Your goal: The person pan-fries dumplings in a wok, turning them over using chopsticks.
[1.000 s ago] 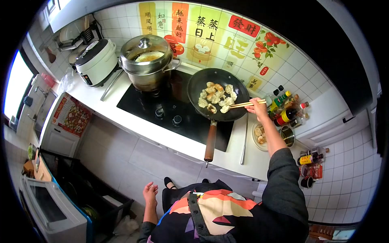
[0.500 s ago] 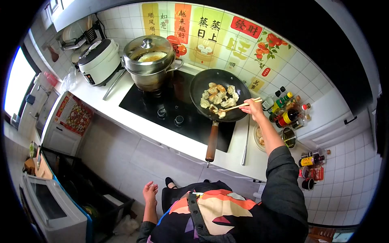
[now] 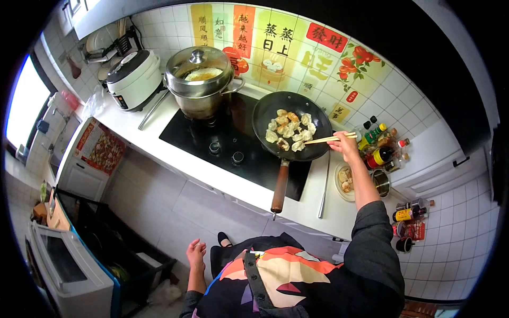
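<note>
My right hand (image 3: 345,145) is closed around a pair of wooden chopsticks (image 3: 321,140) over the right rim of a dark wok (image 3: 269,145). The chopstick tips touch a dumpling (image 3: 298,144) at the lower right of the group. Several pan-fried dumplings (image 3: 290,127) lie in the wok, some browned, others pale. The wok's wooden handle (image 3: 280,186) points toward me, with no hand on it. My left hand (image 3: 196,254) hangs by my side away from the counter, its fingers loosely curled with nothing visible in them.
A lidded steel pot (image 3: 199,85) stands on the black cooktop (image 3: 225,143) left of the wok, near a rice cooker (image 3: 135,79). To the right are a plate of dumplings (image 3: 345,183), a steel cup (image 3: 380,182), a long metal utensil (image 3: 324,185) and several sauce bottles (image 3: 379,156).
My right hand and the chopsticks have shifted slightly right, and the tips now meet a dumpling at the group's right side. The view has moved a little; my left hand stays by my side.
</note>
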Demonstrator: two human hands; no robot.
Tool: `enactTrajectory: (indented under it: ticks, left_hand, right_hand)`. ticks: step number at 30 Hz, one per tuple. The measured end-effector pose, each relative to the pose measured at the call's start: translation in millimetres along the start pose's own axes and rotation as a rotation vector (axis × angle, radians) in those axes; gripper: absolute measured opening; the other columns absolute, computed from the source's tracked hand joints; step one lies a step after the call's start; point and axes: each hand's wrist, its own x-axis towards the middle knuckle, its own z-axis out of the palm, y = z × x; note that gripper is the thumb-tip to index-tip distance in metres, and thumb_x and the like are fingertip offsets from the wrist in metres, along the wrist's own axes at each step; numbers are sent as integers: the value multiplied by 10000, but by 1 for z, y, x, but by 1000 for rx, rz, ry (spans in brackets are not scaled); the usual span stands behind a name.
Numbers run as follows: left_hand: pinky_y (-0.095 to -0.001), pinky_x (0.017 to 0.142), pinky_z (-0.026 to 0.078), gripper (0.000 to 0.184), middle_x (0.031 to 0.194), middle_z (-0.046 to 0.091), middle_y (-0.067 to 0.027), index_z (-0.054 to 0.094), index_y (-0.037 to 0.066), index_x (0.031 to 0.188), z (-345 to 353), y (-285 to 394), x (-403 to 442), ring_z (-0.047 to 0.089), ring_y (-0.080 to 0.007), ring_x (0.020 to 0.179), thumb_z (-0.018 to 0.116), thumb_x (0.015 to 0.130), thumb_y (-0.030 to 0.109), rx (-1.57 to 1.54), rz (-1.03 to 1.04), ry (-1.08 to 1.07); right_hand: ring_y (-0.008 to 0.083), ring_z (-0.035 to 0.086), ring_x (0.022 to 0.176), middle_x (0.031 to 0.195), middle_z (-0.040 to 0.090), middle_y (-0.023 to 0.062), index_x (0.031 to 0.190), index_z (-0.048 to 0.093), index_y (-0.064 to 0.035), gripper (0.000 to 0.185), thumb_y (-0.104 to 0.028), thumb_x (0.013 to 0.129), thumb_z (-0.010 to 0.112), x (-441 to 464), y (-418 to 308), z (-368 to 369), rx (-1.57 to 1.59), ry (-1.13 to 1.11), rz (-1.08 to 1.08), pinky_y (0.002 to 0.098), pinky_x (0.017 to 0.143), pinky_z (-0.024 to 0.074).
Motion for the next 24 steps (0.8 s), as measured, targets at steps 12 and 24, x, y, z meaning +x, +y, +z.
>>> enactTrajectory:
  ticks: [12,24]
  left_hand:
    - [-199,542,404,213,745,567,-42,498,67,962,9,8,8,533,-102,661,445,756,42,-4,16,-31]
    - [-197,537,407,218,754,566,-44,496,69,965,0,0,8,533,-102,661,445,755,44,13,0,8]
  right_hand:
    - [111,570,583,707,567,54,862,526,-40,132,-112,773,459,-17,-2,29,-427,-308,-199,219,506,472]
    - [104,575,587,700,564,51,788,525,-20,141,-135,795,444,-27,-6,5,-403,-306,-218,195,516,453]
